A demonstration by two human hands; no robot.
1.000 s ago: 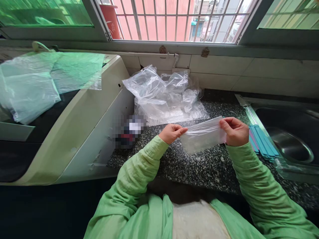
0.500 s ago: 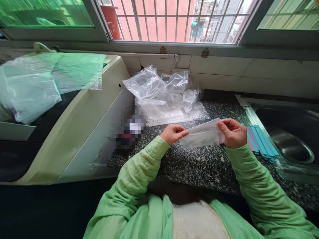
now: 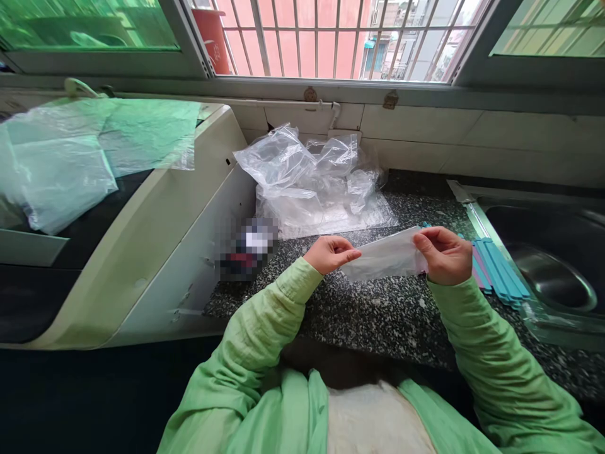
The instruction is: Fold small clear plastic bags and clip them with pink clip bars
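Note:
A small clear plastic bag (image 3: 384,257) is stretched between my two hands above the speckled countertop (image 3: 378,315). My left hand (image 3: 328,253) pinches its left end with thumb and fingers. My right hand (image 3: 445,254) grips the right end. The bag lies nearly flat and level between them. Both arms wear light green sleeves.
A heap of crumpled clear plastic bags (image 3: 312,183) lies at the back of the counter. Blue and pink strips (image 3: 496,270) rest beside a steel sink (image 3: 553,265) on the right. A cream appliance (image 3: 142,233) on the left carries more plastic bags (image 3: 70,157). A barred window (image 3: 331,38) runs behind.
The bag has been tilted up from hanging to lying nearly flat between my hands, and my right hand has shifted slightly. My left hand stays in place.

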